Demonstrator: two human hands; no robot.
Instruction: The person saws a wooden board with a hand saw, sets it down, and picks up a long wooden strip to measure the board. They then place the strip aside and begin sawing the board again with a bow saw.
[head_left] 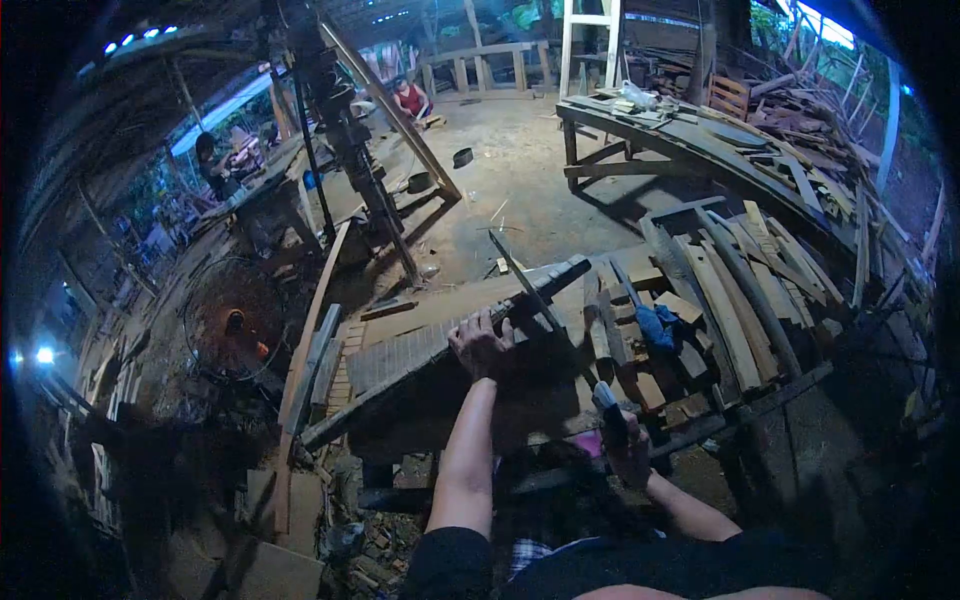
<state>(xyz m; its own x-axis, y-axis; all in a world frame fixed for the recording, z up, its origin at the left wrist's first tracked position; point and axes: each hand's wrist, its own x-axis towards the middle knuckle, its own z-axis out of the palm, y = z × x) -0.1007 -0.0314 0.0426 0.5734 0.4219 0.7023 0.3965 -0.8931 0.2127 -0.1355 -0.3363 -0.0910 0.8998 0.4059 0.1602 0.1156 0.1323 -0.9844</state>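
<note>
My left hand (pixel 481 343) presses with spread fingers on the edge of a slatted wooden panel (pixel 400 352), which lies tilted on the workbench. A long dark beam (pixel 440 358) runs along the panel's near side, under my palm. My right hand (pixel 627 450) is wrapped round the handle of a handsaw (pixel 527 282). The saw's blade points away from me and crosses the beam near its far right end, to the right of my left hand. Shadow hides part of the right fingers.
Wooden strips (pixel 720 305) and a blue cloth (pixel 656 326) lie to the right. A long table (pixel 690 150) holds boards behind them. At the left stand a round wire guard (pixel 232 320) and posts. Two people (pixel 411 100) (pixel 212 165) are farther back.
</note>
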